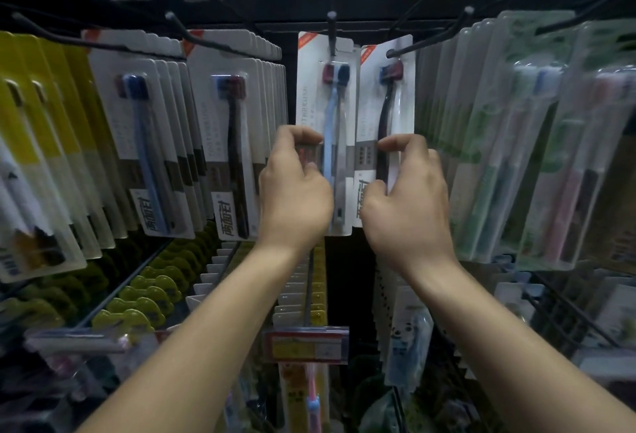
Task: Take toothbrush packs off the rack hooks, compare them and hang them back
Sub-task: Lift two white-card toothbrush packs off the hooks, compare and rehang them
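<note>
Head view, looking down two bare forearms at a black wire display rack [344, 25] crowded with hanging goods. The left hand [296, 192] pinches the lower left edge of a white card blister pack with a pale blue and a grey toothbrush [325, 116], thumb above and fingers curled at its edge. The right hand [406, 198] pinches a second white card blister pack with a dark-handled toothbrush [385, 95] at mid-height, thumb on the front. Both packs stand upright, long axis vertical, bristle heads up and handles down; their inner edges touch or slightly overlap. The left pack's top sits at a black hook [332, 33], the right pack's top corner at a neighbouring black hook [413, 49]; whether either is threaded on I cannot tell.

Left of the hands hang dense rows of similar white-card toothbrush packs [155, 143], then yellow-card packs [31, 123] at the rack's left edge. To the right hang clear packs with green and pink brushes [537, 157]. Open room lies only in the dark gap beneath the two held packs, above a red and yellow price tag [306, 345].
</note>
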`<state>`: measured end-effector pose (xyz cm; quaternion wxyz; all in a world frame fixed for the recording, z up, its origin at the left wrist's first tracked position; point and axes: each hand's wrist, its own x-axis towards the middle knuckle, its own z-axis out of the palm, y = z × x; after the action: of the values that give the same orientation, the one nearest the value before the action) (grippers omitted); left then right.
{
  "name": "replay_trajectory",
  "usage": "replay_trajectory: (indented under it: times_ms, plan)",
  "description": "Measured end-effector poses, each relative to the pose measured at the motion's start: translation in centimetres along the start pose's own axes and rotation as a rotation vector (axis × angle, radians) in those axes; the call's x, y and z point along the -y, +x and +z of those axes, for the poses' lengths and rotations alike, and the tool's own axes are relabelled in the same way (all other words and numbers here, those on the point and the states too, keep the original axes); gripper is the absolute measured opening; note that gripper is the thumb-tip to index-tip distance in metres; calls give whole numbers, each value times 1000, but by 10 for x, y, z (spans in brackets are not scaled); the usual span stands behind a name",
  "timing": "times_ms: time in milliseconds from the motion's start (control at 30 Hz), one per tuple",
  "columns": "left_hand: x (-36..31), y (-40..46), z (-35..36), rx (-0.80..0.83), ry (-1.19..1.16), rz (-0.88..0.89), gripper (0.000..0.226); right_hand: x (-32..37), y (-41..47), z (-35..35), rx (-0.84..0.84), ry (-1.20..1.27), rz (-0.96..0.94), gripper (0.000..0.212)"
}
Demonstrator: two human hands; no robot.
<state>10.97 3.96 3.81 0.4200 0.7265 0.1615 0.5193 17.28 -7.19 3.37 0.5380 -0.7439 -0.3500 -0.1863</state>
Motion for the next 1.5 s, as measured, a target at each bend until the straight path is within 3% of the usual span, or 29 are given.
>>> replay_trajectory:
  times_ms: [400,1000,1167,1500]
  plan:
    - [-20,-15,-5,-136,-48,-18,27,5,4,-5,-131,128,48,25]
    - [-25,-28,-12,-128,-40,-40,19,4,-19,0,-164,172,10,23]
    - [-26,-36,-18,-107,-42,45,7,3,-32,-2,-193,158,-11,23]
    - [-27,-50,-32,-130,17,166,21,-4,-56,-14,-236,177,-108,25]
